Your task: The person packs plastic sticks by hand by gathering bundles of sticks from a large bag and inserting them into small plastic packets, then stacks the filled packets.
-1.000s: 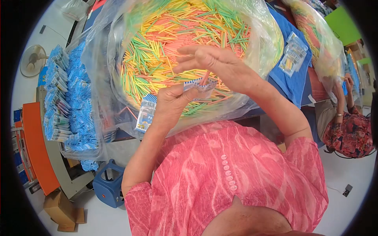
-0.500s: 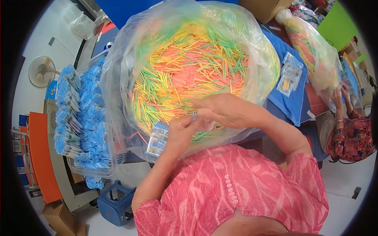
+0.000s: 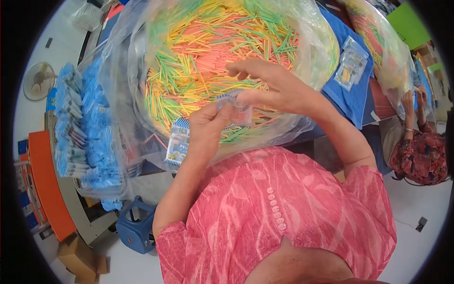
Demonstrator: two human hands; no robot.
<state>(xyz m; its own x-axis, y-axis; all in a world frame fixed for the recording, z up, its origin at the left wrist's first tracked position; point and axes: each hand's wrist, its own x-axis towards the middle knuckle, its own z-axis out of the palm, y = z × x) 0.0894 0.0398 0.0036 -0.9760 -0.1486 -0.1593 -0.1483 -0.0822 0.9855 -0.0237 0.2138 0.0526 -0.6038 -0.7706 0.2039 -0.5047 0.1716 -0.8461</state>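
My left hand (image 3: 208, 124) pinches a small clear packet with blue striped edges (image 3: 242, 113) above the near side of a plastic-lined heap of thin coloured sticks (image 3: 213, 52). Against the same palm, at its left, rests another blue and white packet (image 3: 178, 142). My right hand (image 3: 274, 87) is just right of the held packet, fingers apart and reaching over the sticks, its thumb at the packet's upper edge. Whether the held packet has anything inside is too blurred to tell.
At the left stands a clear bin (image 3: 106, 191) of blue packets. On the right, a blue cloth (image 3: 352, 102) bears clear packets (image 3: 351, 64), beside another bag of sticks (image 3: 385, 61). Further right sits a co-worker (image 3: 418, 156). A blue stool (image 3: 135, 229) is on the floor.
The view dipped and came back. My right hand moved in to the packet and has since opened with its fingers lifted away. My left hand keeps its pinch on the packet.
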